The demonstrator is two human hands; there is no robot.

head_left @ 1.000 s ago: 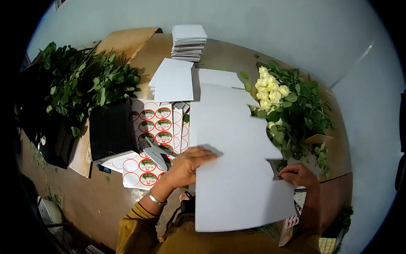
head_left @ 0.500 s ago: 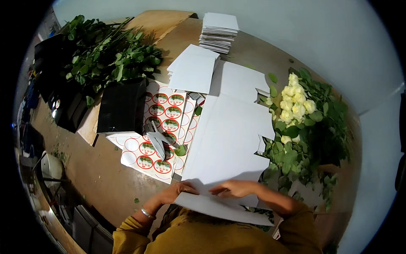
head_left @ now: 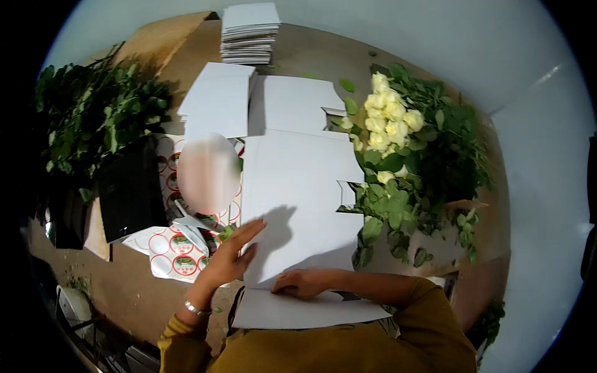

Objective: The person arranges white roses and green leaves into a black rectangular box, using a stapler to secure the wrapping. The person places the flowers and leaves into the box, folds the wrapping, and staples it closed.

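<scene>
Along the table's (head_left: pixel 311 46) left end lies one heap of leafy stems (head_left: pixel 102 102), with one black box (head_left: pixel 127 193) in front, beside darker shapes too dim to count. Next, at the near edge, are sheets of round red-ringed labels (head_left: pixel 160 264), partly blurred, their number unclear, with one pair of white snips (head_left: pixel 189 230) on top. Two stacks of white board follow: a low stack (head_left: pixel 217 99), then a taller stack (head_left: pixel 249 34) by the far edge. One bracelet circles the left wrist; the left hand (head_left: pixel 231 258) is spread, fingers extended over the left side of one white card (head_left: pixel 305 180). This card reaches the near edge, its near flap tilted up. One right hand (head_left: pixel 301 284) rests bent-fingered at that flap's crease; whether it pinches, I cannot tell. Two loose leaves (head_left: pixel 347 85) lie right of the card's far end. Towards the right edge lies one bunch of roughly ten pale yellow roses (head_left: pixel 395 112), overlapping.
</scene>
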